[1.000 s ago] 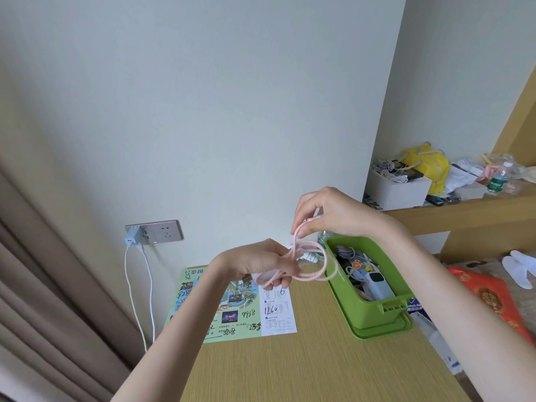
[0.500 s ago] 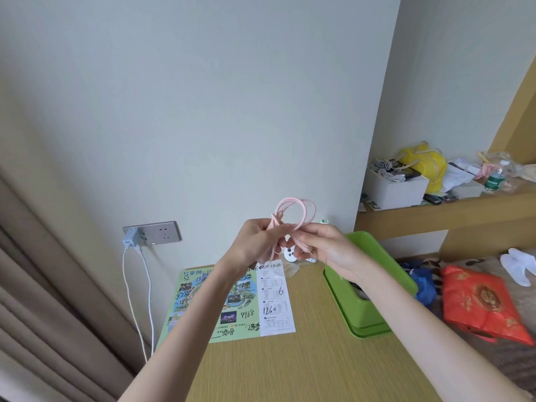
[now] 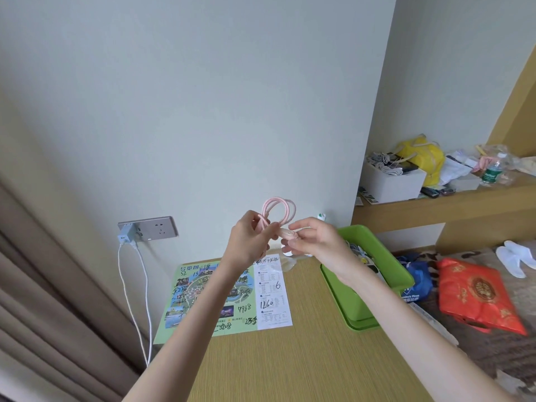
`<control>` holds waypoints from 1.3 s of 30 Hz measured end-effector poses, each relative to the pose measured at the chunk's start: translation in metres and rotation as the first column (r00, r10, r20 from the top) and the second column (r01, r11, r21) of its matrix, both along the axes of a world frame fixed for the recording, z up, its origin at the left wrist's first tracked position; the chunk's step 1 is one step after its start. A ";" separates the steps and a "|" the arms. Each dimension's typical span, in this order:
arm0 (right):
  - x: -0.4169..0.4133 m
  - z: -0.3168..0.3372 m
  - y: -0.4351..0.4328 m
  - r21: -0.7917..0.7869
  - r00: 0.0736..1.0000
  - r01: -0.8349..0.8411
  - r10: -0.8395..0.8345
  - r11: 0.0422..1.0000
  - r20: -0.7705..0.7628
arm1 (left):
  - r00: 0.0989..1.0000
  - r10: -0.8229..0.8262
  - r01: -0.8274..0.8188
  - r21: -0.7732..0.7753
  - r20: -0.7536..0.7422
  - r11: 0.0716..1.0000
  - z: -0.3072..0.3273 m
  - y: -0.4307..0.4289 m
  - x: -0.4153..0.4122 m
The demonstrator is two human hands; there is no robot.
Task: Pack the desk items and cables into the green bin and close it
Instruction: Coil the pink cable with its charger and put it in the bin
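Note:
A coiled pink cable [image 3: 278, 207] stands as a loop above my two hands, held up in front of the wall over the desk's far edge. My left hand [image 3: 249, 242] pinches the bundled strands at the loop's base. My right hand [image 3: 313, 239] grips the cable's pink end just to the right, fingertips almost touching the left hand. The green bin [image 3: 374, 274] sits open on the desk's right side, below and right of my right wrist, with white cables and small devices inside, partly hidden by my forearm.
A green map leaflet [image 3: 232, 297] lies flat on the wooden desk [image 3: 290, 367]. A white charger cable [image 3: 136, 300] hangs from the wall socket [image 3: 150, 229]. A shelf on the right carries a white box [image 3: 391, 181], a yellow bag and a bottle. Red bag [image 3: 478, 294] and blue bag lie right of the desk.
Both hands rose from beside the bin, bringing the pink cable together into a tighter upright loop. My right hand shifted from the loop's top to the cable's end.

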State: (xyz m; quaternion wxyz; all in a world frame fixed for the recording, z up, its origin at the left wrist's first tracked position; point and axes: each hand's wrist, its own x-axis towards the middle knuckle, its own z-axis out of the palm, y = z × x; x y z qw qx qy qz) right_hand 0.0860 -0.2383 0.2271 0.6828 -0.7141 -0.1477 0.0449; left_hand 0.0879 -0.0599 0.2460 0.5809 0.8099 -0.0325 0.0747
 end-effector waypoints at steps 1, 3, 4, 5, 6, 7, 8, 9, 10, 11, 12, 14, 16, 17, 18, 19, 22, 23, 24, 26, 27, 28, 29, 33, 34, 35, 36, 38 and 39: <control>-0.001 -0.002 0.000 -0.045 0.998 0.021 -0.018 0.999 0.054 | 1.000 -0.018 0.017 -0.009 -0.025 1.000 -0.002 -0.001 -0.001; -0.004 -0.007 -0.001 -0.151 0.982 0.099 -0.072 0.984 0.174 | 0.996 -0.046 0.043 -0.036 -0.070 0.998 -0.007 -0.005 -0.001; -0.005 -0.010 -0.001 -0.190 0.970 0.137 -0.093 0.972 0.225 | 0.995 -0.045 0.041 -0.045 -0.085 0.998 -0.009 -0.008 -0.001; -0.006 -0.014 -0.003 -0.214 0.960 0.164 -0.106 0.963 0.259 | 0.994 -0.032 0.027 -0.054 -0.101 0.998 -0.013 -0.011 -0.001; -0.007 -0.017 -0.004 -0.230 0.955 0.178 -0.111 0.957 0.276 | 0.993 -0.013 0.005 -0.070 -0.121 0.998 -0.016 -0.014 -0.001; -0.008 -0.019 -0.007 -0.245 0.952 0.186 -0.113 0.951 0.284 | 0.989 0.006 -0.020 -0.098 -0.149 0.995 -0.020 -0.018 -0.001; -0.009 -0.022 -0.010 -0.258 0.953 0.183 -0.107 0.949 0.282 | 0.983 0.020 -0.045 -0.132 -0.184 0.990 -0.024 -0.021 -0.001; -0.010 -0.024 -0.015 -0.266 0.958 0.168 -0.093 0.949 0.272 | 0.975 0.029 -0.067 -0.166 -0.222 0.984 -0.029 -0.024 0.000; -0.012 -0.026 -0.019 -0.271 0.964 0.144 -0.073 0.952 0.255 | 0.965 0.031 -0.084 -0.196 -0.260 0.977 -0.032 -0.027 0.000; -0.014 -0.029 -0.025 -0.275 0.970 0.117 -0.051 0.954 0.237 | 0.957 0.026 -0.092 -0.218 -0.290 0.972 -0.036 -0.030 0.000; -0.016 -0.031 -0.030 -0.278 0.976 0.092 -0.030 0.956 0.217 | 0.952 0.018 -0.089 -0.222 -0.304 0.971 -0.039 -0.034 0.000; -0.017 -0.033 -0.040 -0.257 0.987 0.047 -0.005 0.965 0.162 | 0.963 -0.005 -0.042 -0.170 -0.268 0.985 -0.047 -0.043 -0.002; -0.015 -0.033 -0.051 -0.182 0.994 0.043 -0.024 0.982 0.106 | 0.976 -0.073 0.055 -0.091 -0.205 0.994 -0.053 -0.051 -0.005; -0.013 -0.033 -0.057 -0.138 0.995 0.063 -0.052 0.988 0.084 | 0.970 -0.132 0.120 -0.068 -0.204 0.990 -0.055 -0.055 -0.007; -0.011 -0.032 -0.065 -0.098 0.994 0.091 -0.085 0.991 0.064 | 0.954 -0.201 0.191 -0.066 -0.224 0.979 -0.057 -0.059 -0.008; -0.008 -0.033 -0.073 -0.067 0.993 0.116 -0.113 0.991 0.045 | 0.929 -0.270 0.259 -0.077 -0.252 0.963 -0.058 -0.063 -0.010; -0.003 -0.040 -0.095 -0.058 0.986 0.167 -0.168 0.984 -0.007 | 0.888 -0.371 0.380 -0.023 -0.273 0.925 -0.060 -0.083 -0.012; -0.001 -0.043 -0.102 -0.073 0.983 0.176 -0.179 0.982 -0.043 | 0.889 -0.376 0.390 0.003 -0.262 0.921 -0.060 -0.092 -0.011; 0.001 -0.046 -0.110 -0.078 0.980 0.167 -0.174 0.983 -0.101 | 0.892 -0.378 0.393 0.013 -0.249 0.919 -0.060 -0.101 -0.011; 0.005 -0.050 -0.129 -0.018 0.961 0.100 -0.101 0.995 -0.256 | 0.888 -0.399 0.409 -0.002 -0.229 0.913 -0.061 -0.117 -0.008; 0.008 -0.052 -0.138 0.037 0.944 0.059 -0.044 0.998 -0.327 | 0.882 -0.414 0.424 -0.003 -0.224 0.906 -0.062 -0.123 -0.006; 0.011 -0.054 -0.147 0.092 0.924 0.024 0.013 0.995 -0.381 | 0.877 -0.427 0.438 0.001 -0.221 0.899 -0.062 -0.128 -0.004; 0.014 -0.055 -0.155 0.142 0.904 0.001 0.060 0.990 -0.424 | 0.875 -0.432 0.444 0.004 -0.219 0.896 -0.064 -0.133 -0.002; 0.029 -0.062 -0.175 0.308 0.825 0.044 0.139 0.950 -0.547 | 0.885 -0.400 0.410 -0.010 -0.239 0.912 -0.073 -0.150 0.010; 0.033 -0.064 -0.177 0.333 0.809 0.063 0.147 0.941 -0.569 | 0.881 -0.401 0.412 -0.013 -0.251 0.911 -0.074 -0.153 0.013; 0.037 -0.066 -0.179 0.343 0.800 0.069 0.154 0.937 -0.580 | 0.874 -0.408 0.421 -0.010 -0.264 0.907 -0.075 -0.156 0.016; 0.041 -0.068 -0.180 0.349 0.795 0.060 0.167 0.935 -0.583 | 0.867 -0.416 0.431 -0.005 -0.276 0.902 -0.076 -0.159 0.018; 0.047 -0.070 -0.182 0.351 0.792 0.005 0.211 0.936 -0.574 | 0.860 -0.414 0.429 -0.016 -0.298 0.903 -0.080 -0.162 0.023; 0.050 -0.071 -0.182 0.343 0.790 -0.031 0.234 0.939 -0.567 | 0.858 -0.410 0.422 -0.030 -0.309 0.906 -0.083 -0.163 0.026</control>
